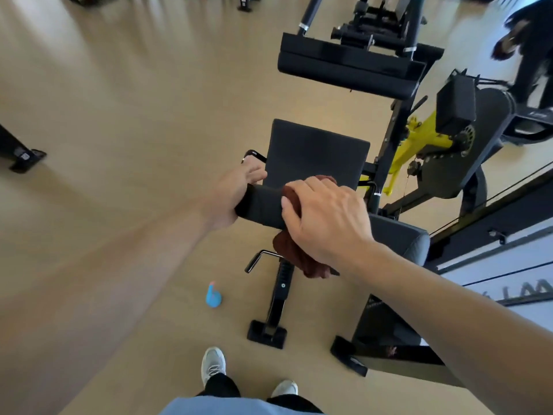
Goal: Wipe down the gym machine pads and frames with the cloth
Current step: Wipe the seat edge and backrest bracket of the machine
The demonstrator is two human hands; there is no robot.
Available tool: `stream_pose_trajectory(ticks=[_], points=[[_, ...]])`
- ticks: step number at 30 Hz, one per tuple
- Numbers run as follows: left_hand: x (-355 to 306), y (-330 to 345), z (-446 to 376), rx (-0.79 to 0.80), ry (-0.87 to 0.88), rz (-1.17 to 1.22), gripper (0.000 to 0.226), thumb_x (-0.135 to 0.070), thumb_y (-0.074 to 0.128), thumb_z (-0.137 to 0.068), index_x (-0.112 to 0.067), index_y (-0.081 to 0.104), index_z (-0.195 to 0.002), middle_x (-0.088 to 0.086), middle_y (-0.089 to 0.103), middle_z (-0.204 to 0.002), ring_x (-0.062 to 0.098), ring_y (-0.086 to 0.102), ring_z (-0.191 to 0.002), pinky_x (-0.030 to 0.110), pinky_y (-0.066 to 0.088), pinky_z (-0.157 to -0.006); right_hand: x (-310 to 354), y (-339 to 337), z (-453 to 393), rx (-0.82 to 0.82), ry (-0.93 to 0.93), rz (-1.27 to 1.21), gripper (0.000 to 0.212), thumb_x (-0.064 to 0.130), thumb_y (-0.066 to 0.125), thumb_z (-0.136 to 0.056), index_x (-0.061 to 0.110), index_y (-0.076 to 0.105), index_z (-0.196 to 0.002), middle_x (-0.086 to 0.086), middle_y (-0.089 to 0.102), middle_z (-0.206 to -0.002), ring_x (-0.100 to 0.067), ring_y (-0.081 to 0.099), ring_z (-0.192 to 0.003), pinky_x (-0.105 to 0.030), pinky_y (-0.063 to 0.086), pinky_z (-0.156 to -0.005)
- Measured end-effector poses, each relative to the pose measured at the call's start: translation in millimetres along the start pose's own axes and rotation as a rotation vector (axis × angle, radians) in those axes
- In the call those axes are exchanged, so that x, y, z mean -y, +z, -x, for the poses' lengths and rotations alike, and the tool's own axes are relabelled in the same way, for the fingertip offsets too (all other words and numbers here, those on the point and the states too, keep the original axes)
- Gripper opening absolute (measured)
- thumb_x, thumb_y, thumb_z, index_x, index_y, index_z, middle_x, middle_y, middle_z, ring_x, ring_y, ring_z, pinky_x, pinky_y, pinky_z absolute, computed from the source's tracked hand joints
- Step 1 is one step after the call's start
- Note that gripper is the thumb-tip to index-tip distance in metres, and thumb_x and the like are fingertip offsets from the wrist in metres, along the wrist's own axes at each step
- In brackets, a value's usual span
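A dark grey back pad [263, 206] of a gym machine stands in front of me, its top edge at hand height. My left hand [236, 194] grips the pad's left end. My right hand [324, 218] presses a dark red-brown cloth [302, 259] onto the pad's top, and the cloth hangs down the near side. Beyond lies the grey seat pad [317, 151]. Farther off, a long black leg pad [347, 73] crosses the machine's black frame [386, 154].
A blue spray bottle [213, 297] stands on the tan floor left of the machine's black foot [267, 332]. A yellow adjuster [419, 142] and a weight housing sit at right. A person's legs show at the top right. My shoes are at the bottom.
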State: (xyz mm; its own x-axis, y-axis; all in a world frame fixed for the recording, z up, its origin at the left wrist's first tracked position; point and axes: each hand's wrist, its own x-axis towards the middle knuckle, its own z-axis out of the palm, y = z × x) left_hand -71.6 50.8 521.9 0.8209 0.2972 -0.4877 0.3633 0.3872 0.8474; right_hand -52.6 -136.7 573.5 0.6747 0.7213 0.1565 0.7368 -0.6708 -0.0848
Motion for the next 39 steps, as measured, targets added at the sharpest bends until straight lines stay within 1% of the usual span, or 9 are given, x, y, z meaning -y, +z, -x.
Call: stream_pose_trajectory(ticks=[2, 3, 6, 8, 13, 16, 26, 31, 39], points=[[-2, -19, -6, 0.007, -0.04, 0.198, 0.035, -0.025, 0.039, -0.107, -0.015, 0.05, -0.139, 0.014, 0.05, -0.146, -0.006, 0.051, -0.118, 0.005, 0.033, -0.094, 21, 4, -14, -0.019, -0.002, 0.001, 0.04, 0.044, 0.035, -0.103, 0.022, 0.067, -0.111, 0.003, 0.069, -0.103, -0.02, 0.064, -0.089, -0.038, 0.052, -0.077], [-1, -29, -9, 0.007, -0.048, 0.251, 0.034, -0.023, 0.035, -0.109, -0.015, 0.049, -0.139, 0.02, 0.048, -0.147, -0.013, 0.054, -0.11, 0.001, 0.034, -0.091, 33, 8, -21, -0.03, -0.01, 0.009, 0.037, 0.042, 0.037, -0.102, 0.021, 0.067, -0.107, 0.001, 0.069, -0.101, -0.021, 0.063, -0.088, -0.038, 0.05, -0.076], [0, -45, -5, -0.068, -0.055, 0.275, 0.046, -0.048, 0.026, -0.107, -0.013, 0.05, -0.125, 0.007, 0.063, -0.101, 0.012, 0.059, -0.073, 0.021, 0.053, -0.058, 63, 20, -42, -0.051, -0.044, 0.039, 0.036, 0.038, 0.039, -0.101, 0.019, 0.07, -0.103, -0.001, 0.07, -0.1, -0.023, 0.063, -0.088, -0.038, 0.044, -0.073], [-7, -47, -2, -0.082, -0.052, 0.194, 0.053, -0.055, 0.027, -0.104, -0.012, 0.047, -0.13, 0.003, 0.06, -0.095, 0.016, 0.055, -0.071, 0.021, 0.05, -0.051, 67, 25, -46, -0.058, -0.062, 0.035, 0.037, 0.038, 0.04, -0.1, 0.021, 0.072, -0.105, 0.0, 0.07, -0.1, -0.023, 0.064, -0.088, -0.037, 0.041, -0.07], [-37, -17, -6, -0.138, 0.207, -0.176, 0.05, -0.05, 0.023, -0.106, -0.019, 0.059, -0.123, -0.003, 0.068, -0.113, 0.015, 0.063, -0.108, 0.033, 0.047, -0.093, 36, 16, -21, -0.097, -0.029, -0.05, 0.04, 0.045, 0.037, -0.1, 0.028, 0.071, -0.113, 0.008, 0.071, -0.104, -0.018, 0.064, -0.094, -0.036, 0.046, -0.071], [-54, 34, -3, -0.111, 0.396, -0.457, 0.047, -0.042, 0.026, -0.107, -0.017, 0.066, -0.113, -0.004, 0.072, -0.106, 0.014, 0.065, -0.108, 0.036, 0.043, -0.103, 2, 7, -1, -0.107, 0.033, -0.105, 0.043, 0.048, 0.036, -0.102, 0.029, 0.069, -0.122, 0.009, 0.071, -0.109, -0.016, 0.065, -0.101, -0.039, 0.052, -0.078], [-17, 141, 1, 0.072, 0.386, -1.282, 0.065, -0.067, 0.026, -0.097, -0.023, 0.073, -0.094, -0.002, 0.072, -0.1, 0.018, 0.064, -0.094, 0.039, 0.047, -0.086, -106, 10, 84, -0.424, 0.208, -0.148, 0.031, 0.036, 0.048, -0.099, 0.024, 0.076, -0.107, 0.008, 0.073, -0.105, -0.013, 0.062, -0.105, -0.032, 0.045, -0.09], [-14, 134, -1, 0.002, 0.314, -1.293, 0.083, -0.085, 0.027, -0.077, -0.018, 0.073, -0.092, -0.001, 0.076, -0.091, 0.019, 0.068, -0.087, 0.047, 0.052, -0.09, -124, 24, 103, -0.471, 0.508, -0.448, 0.032, 0.039, 0.042, -0.1, 0.029, 0.071, -0.109, 0.013, 0.067, -0.113, -0.009, 0.056, -0.113, -0.031, 0.049, -0.089], [-14, 134, 6, -0.119, 0.448, -1.218, 0.064, -0.08, 0.034, -0.078, -0.028, 0.069, -0.071, -0.011, 0.072, -0.075, 0.014, 0.067, -0.079, 0.045, 0.054, -0.084, -127, 29, 107, -0.447, 0.79, -0.958, 0.031, 0.046, 0.035, -0.105, 0.046, 0.066, -0.104, 0.016, 0.07, -0.104, -0.006, 0.064, -0.104, -0.045, 0.057, -0.096]])
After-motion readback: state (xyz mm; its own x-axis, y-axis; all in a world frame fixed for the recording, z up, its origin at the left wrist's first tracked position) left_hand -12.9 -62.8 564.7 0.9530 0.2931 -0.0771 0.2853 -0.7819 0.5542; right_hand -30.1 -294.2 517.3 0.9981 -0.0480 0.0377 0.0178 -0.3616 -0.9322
